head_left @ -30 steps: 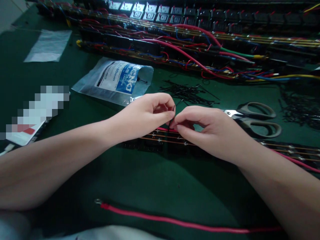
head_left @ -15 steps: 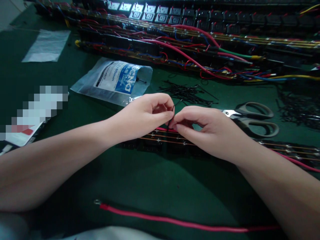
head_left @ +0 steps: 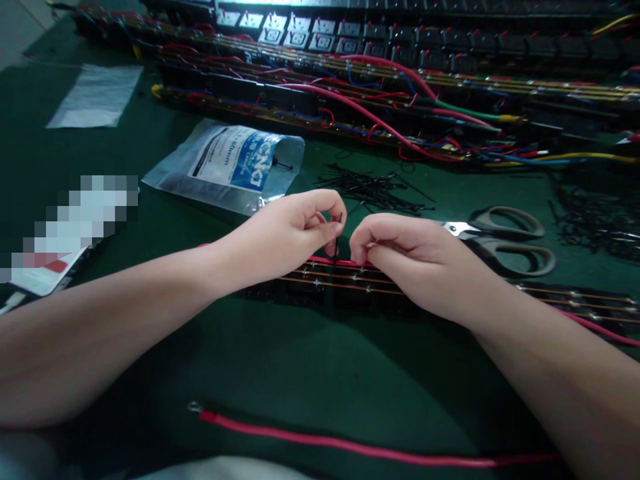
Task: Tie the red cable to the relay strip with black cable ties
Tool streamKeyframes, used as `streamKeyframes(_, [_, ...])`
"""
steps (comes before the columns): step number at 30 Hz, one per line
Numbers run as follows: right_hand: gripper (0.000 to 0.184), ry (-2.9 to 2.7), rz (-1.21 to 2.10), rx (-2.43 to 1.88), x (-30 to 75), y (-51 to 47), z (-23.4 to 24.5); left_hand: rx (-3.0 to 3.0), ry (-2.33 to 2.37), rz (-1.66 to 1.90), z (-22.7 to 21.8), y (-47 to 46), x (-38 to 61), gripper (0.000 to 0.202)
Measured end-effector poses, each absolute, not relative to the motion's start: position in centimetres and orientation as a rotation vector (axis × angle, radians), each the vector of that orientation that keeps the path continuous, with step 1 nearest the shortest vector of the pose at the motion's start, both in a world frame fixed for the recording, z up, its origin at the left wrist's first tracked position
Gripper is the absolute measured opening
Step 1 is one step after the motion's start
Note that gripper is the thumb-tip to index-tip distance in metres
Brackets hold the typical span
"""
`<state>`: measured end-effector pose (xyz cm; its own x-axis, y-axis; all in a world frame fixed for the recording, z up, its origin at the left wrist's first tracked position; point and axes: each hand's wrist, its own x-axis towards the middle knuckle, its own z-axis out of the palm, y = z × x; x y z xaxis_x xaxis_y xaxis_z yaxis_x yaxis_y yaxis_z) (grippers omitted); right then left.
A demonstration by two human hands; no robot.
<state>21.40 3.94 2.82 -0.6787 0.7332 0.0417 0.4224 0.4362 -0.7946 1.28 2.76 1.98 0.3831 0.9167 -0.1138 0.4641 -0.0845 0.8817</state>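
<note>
My left hand [head_left: 300, 230] pinches a thin black cable tie [head_left: 337, 248] between thumb and fingers. The tie stands up from a red wire [head_left: 320, 259], which runs along the back of a dark socket strip with copper bars [head_left: 345, 287]. Close by on the right, my right hand [head_left: 413, 250] has its fingers curled together, tips just at the red wire. Whether anything is between those fingertips is hidden. Behind the hands lies a pile of loose black cable ties [head_left: 380, 188]. Scissors with dark handles [head_left: 520, 243] rest beyond my right wrist, their blades partly covered.
An opened plastic bag [head_left: 225, 160] with a blue-and-white label lies behind my left hand. Wired socket strips [head_left: 300, 67] fill the back. A phone [head_left: 65, 243] is at left, a clear bag [head_left: 95, 97] behind it. A thick red cable [head_left: 350, 447] crosses the front; more ties [head_left: 595, 217] lie right.
My right fingertips have shifted slightly right and down, away from my left fingers, so a gap now shows between the hands. My left hand keeps its pinch on the cable tie.
</note>
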Motion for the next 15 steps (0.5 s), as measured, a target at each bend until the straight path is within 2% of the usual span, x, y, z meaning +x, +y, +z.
streamKeyframes(15, [0.023, -2.354, 0.992, -1.022, 21.45, 4.02, 2.88, 1.653, 1.233, 0.585, 2.77, 2.65, 1.64, 0.005])
